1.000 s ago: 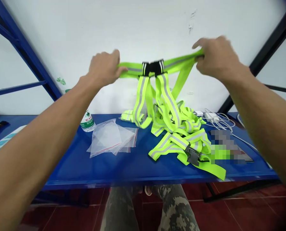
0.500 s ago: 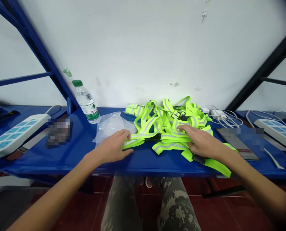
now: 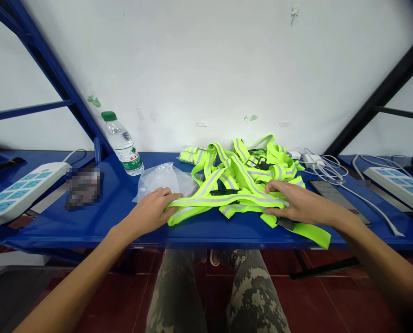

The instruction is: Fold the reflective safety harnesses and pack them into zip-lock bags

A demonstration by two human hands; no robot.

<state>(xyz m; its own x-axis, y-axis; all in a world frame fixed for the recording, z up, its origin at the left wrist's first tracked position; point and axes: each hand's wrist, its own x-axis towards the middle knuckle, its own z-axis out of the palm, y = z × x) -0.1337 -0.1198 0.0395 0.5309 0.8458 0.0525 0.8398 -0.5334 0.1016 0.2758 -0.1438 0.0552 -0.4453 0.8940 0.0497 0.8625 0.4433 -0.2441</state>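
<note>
L hand [image 3: 153, 207] & R hand [image 3: 297, 202] apart, both gripping hi-vis strap [image 3: 223, 200] over blue tbl [image 3: 88, 226]

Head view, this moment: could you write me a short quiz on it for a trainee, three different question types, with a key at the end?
1. Multiple choice. What is the left hand gripping?
A) a power strip
B) a yellow-green reflective strap
C) a white cable

2. True or false. The cap is off the bottle.

3. Fill in the blank. From the wearer's side, the clear plastic bag lies to the ____ of the strap pile.

Key: 1. B. 2. False, the green cap is on. 3. left.
</note>
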